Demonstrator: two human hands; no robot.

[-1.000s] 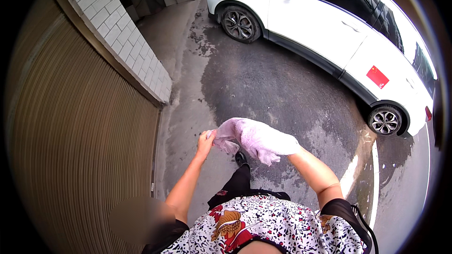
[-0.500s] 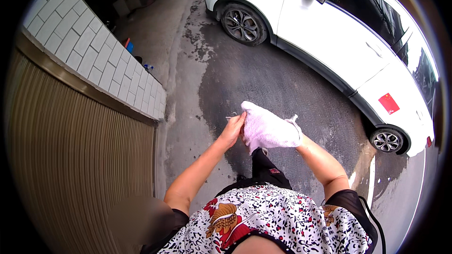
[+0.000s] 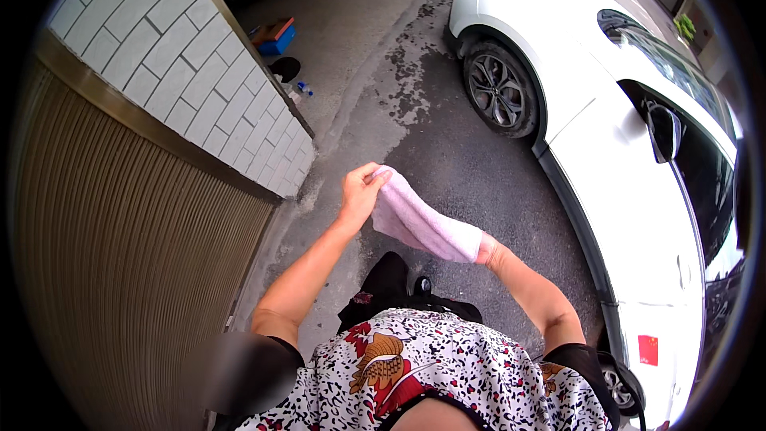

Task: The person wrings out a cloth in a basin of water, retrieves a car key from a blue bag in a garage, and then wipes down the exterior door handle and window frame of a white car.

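A pale pink towel [image 3: 419,219] is stretched slantwise between my two hands in front of my body. My left hand [image 3: 361,191] pinches its upper left corner between thumb and fingers. At the lower right end my right hand [image 3: 487,250] holds the towel, with most of its fingers hidden by the fabric. The towel hangs in a loose fold above the ground and my dark trousers [image 3: 383,281].
A white car [image 3: 590,144] stands along my right, its front wheel [image 3: 500,88] ahead. A ribbed shutter [image 3: 144,263] and white brick wall [image 3: 191,56] line my left. Beyond the wall's corner lies a blue box [image 3: 277,41] on the concrete. The asphalt [image 3: 455,164] has damp patches.
I have moved forward along the car, toward its front wheel. The bunched towel is now drawn out longer, as my left hand has moved up and left, away from my right.
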